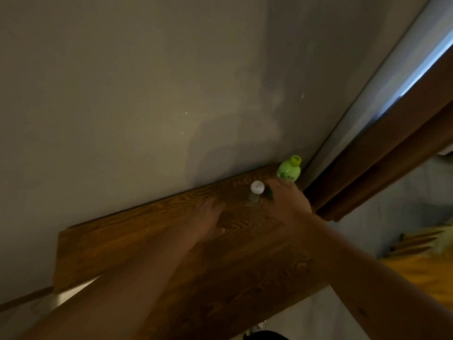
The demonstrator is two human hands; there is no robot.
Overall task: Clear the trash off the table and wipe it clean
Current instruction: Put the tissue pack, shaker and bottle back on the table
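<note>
So the wood-grain counter (137,239) sat flush against a plain grey wall (122,82), brown door frame (382,163) at its right end. Two bottles stood in that corner: green (289,171), clear (255,192). Right hand (286,200) touched the green one, fingers too blurry to call; left hand (208,217) lay flat, fingers relaxed.

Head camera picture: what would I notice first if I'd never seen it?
The bright green bottle in the table's far corner by the wall. Next, the clear bottle with a white cap beside it, and the right hand reaching between them; the left hand is over the wooden table.
</note>
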